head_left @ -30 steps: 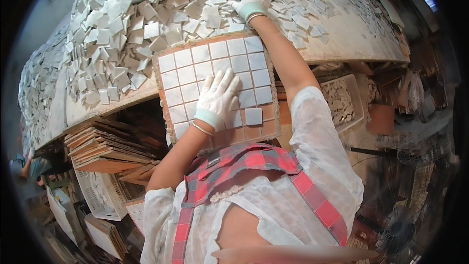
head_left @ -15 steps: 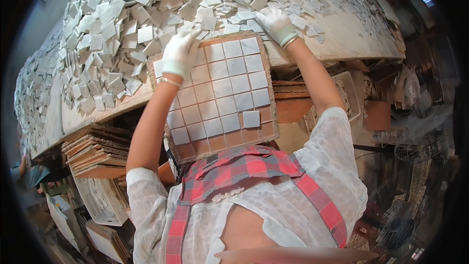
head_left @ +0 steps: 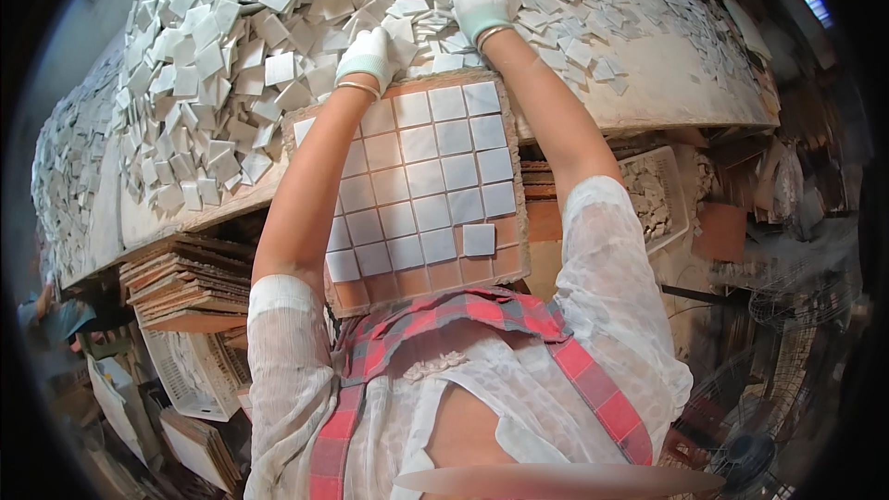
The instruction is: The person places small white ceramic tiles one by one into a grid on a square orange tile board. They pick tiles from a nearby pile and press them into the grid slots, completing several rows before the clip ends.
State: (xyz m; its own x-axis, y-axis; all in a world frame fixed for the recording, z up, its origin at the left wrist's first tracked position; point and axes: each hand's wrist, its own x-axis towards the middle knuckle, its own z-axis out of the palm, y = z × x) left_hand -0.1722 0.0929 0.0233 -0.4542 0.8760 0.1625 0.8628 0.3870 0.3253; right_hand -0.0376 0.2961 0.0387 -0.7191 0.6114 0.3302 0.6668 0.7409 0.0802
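My left hand [head_left: 366,56], in a white knit glove, is at the near side of a heap of loose square white tiles [head_left: 278,69], just past the board's far edge. Its fingers are bunched together, and what they may hold is hidden. Farther off and to the right, my right hand [head_left: 482,7], gloved too, reaches into the heap with its fingers curled down; their tips are out of sight. Between my arms sits a reddish-brown grid board [head_left: 474,270], largely covered with rows of white tiles. One tile [head_left: 479,239] lies askew near its lower right.
The heap spreads over a wide pale table [head_left: 648,97]. Stacked brown boards [head_left: 181,282] stand beneath its edge at left, above a white crate [head_left: 176,380]. Another crate [head_left: 681,190] with tile pieces is at right. A wire-guarded fan [head_left: 745,444] stands lower right.
Both hands have moved away from me. The left has gone from over the board's far left part to the heap; the right has shifted left and deeper into the tiles.
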